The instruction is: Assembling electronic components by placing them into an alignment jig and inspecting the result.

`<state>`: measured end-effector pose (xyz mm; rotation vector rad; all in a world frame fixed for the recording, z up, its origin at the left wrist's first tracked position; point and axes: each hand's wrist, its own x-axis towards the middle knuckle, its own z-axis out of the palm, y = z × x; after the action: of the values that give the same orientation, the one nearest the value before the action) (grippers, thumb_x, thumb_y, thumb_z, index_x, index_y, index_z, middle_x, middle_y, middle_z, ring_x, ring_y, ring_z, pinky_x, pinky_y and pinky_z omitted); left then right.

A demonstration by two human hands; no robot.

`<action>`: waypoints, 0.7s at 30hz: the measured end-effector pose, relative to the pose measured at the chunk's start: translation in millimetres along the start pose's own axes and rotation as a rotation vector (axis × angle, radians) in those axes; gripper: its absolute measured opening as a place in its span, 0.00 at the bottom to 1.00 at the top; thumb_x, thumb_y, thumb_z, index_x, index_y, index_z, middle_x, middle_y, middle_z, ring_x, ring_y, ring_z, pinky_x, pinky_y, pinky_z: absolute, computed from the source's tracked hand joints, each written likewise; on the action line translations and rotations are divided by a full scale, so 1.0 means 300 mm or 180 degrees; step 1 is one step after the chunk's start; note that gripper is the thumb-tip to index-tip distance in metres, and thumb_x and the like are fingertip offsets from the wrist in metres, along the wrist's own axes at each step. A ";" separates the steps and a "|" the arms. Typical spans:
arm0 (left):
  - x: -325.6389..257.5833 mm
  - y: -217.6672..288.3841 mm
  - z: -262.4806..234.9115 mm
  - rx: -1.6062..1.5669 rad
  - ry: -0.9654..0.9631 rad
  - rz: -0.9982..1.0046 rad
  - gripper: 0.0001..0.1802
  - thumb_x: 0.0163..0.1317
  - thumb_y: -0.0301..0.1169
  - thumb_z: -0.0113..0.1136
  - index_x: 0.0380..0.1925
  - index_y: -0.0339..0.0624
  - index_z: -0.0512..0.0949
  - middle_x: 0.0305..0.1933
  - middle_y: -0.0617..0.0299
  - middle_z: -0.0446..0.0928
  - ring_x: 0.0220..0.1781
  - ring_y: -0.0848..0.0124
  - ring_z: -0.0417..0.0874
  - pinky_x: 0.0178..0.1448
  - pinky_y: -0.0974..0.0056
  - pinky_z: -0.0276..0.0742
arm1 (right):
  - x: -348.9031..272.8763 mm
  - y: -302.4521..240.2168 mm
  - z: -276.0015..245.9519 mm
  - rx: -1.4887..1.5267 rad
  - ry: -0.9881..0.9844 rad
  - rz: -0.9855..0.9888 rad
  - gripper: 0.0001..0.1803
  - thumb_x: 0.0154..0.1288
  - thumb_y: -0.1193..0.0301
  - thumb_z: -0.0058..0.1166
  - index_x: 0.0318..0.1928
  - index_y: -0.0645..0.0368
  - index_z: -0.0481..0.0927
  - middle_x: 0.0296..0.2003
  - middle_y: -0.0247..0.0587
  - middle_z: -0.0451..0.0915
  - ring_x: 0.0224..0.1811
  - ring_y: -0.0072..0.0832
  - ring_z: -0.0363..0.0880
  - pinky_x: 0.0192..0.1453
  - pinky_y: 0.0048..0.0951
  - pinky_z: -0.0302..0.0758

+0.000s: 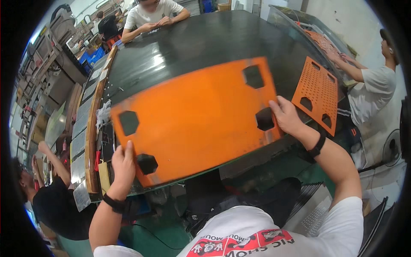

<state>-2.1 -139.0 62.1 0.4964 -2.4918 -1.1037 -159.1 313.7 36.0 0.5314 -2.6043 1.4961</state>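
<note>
Between my two hands is a large flat orange panel (197,120) with a polygonal hole near each corner. My left hand (123,165) grips its left edge, thumb on the upper face and the other fingers hidden beneath. On the opposite side my right hand (287,113) is closed round the right edge, near a corner hole. The panel is tilted over the near edge of the dark table (188,43), its left end lower in the picture. Greyish patches show beside the holes. Whether its far side touches the table I cannot tell.
A perforated orange panel (316,92) lies at the table's right edge. Beyond it, a person (376,85) reaches into a clear bin (308,25). Another person (150,19) sits at the far edge. A wooden strip (96,115) borders the left, near a red-handled tool (97,160).
</note>
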 end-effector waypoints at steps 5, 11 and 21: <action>0.093 -0.033 0.053 0.1793 -0.0961 -0.0678 0.36 0.65 0.57 0.44 0.29 0.28 0.79 0.33 0.35 0.78 0.42 0.42 0.80 0.46 0.49 0.72 | 0.050 -0.013 0.055 -0.1447 -0.0333 0.0788 0.24 0.71 0.58 0.39 0.35 0.69 0.76 0.34 0.60 0.78 0.41 0.54 0.76 0.47 0.47 0.70; 0.098 -0.026 0.060 0.1442 -0.0839 -0.0778 0.35 0.66 0.56 0.45 0.28 0.28 0.78 0.28 0.40 0.78 0.37 0.47 0.81 0.43 0.52 0.72 | 0.051 -0.015 0.047 -0.1494 -0.0395 0.0774 0.25 0.70 0.57 0.37 0.35 0.69 0.76 0.35 0.60 0.78 0.43 0.54 0.76 0.50 0.47 0.70; 0.108 -0.061 -0.008 0.0255 -0.0764 -0.0665 0.30 0.69 0.52 0.47 0.24 0.33 0.74 0.23 0.64 0.71 0.26 0.76 0.68 0.31 0.67 0.66 | 0.058 0.027 0.045 -0.1162 -0.0212 0.0605 0.25 0.69 0.56 0.38 0.36 0.69 0.77 0.37 0.60 0.78 0.43 0.54 0.75 0.50 0.45 0.70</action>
<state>-26.0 -166.9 55.9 0.6981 -2.7505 -1.2075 -176.9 301.4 26.7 0.3065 -2.9535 1.0149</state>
